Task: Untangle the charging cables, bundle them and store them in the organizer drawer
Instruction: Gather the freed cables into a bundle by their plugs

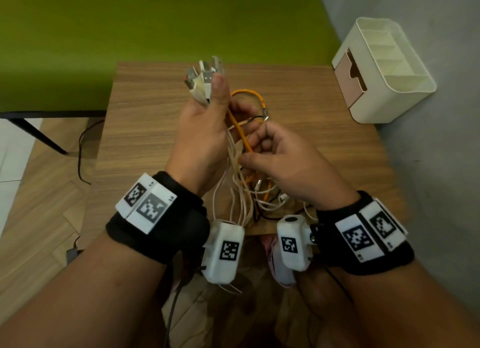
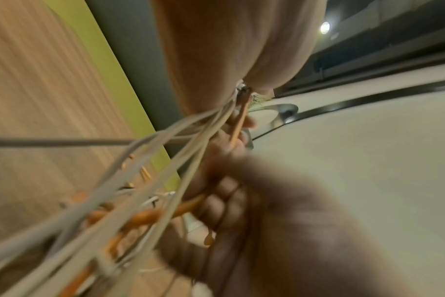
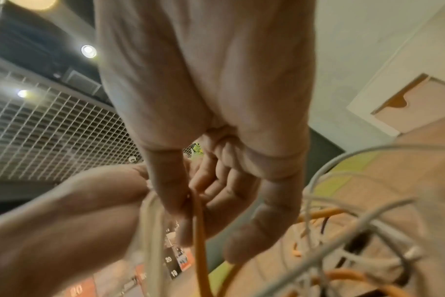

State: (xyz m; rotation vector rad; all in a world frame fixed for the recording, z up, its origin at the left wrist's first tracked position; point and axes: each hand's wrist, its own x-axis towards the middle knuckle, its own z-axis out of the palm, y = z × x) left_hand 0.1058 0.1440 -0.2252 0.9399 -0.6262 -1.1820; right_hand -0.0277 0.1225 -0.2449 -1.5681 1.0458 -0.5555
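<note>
My left hand (image 1: 207,106) is raised above the wooden table (image 1: 145,129) and grips a bunch of white cables (image 1: 239,181) just below their USB plugs (image 1: 205,73), which stick up past the thumb. The white strands (image 2: 165,160) hang down in a loose tangle to the table's near edge. An orange cable (image 1: 245,93) loops out behind the hands and runs down between them. My right hand (image 1: 259,145) pinches this orange cable (image 3: 200,231) between thumb and fingers, close beside the left palm. A thin black cable is mixed into the tangle.
A cream organizer (image 1: 384,72) with open top compartments and a pink drawer (image 1: 348,80), slightly pulled out, stands at the table's far right corner against a grey wall. A green surface lies behind the table. A dark cord trails on the floor at left.
</note>
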